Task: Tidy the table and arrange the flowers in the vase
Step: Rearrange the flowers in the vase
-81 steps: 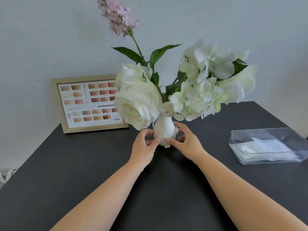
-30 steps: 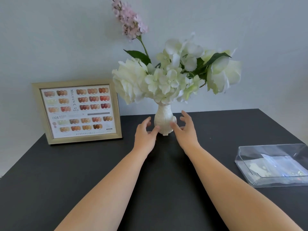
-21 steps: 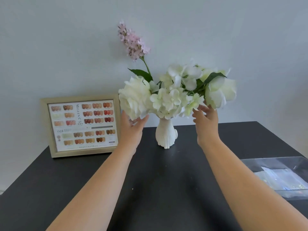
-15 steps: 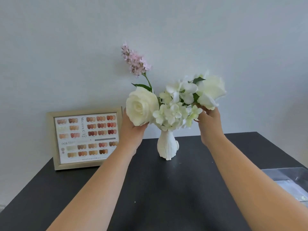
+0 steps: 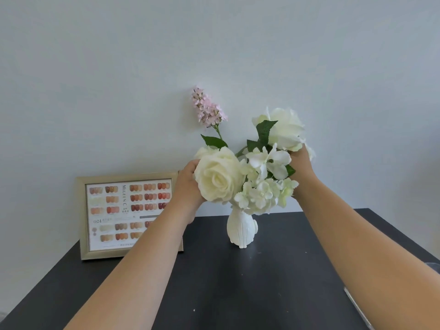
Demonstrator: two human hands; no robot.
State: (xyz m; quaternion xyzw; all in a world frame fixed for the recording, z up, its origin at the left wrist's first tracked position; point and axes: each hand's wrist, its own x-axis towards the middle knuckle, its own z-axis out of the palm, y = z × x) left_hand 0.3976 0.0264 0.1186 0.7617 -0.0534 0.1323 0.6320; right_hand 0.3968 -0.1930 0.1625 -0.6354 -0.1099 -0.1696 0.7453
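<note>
Dark desk (image 5: 214, 294) fills the lower view, set against a pale wall. Standing on it near the back, a small white vase (image 5: 241, 231), upright, holding flowers. Off to its left, apart from it, a gold-framed nail colour chart (image 5: 119, 215) stands upright at the desk's rear edge. At the far right edge, a sliver of a clear plastic box (image 5: 357, 306).

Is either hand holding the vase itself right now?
No. Both the left hand and the right hand are up among the flowers, while the white vase stands untouched on the dark table.
</note>
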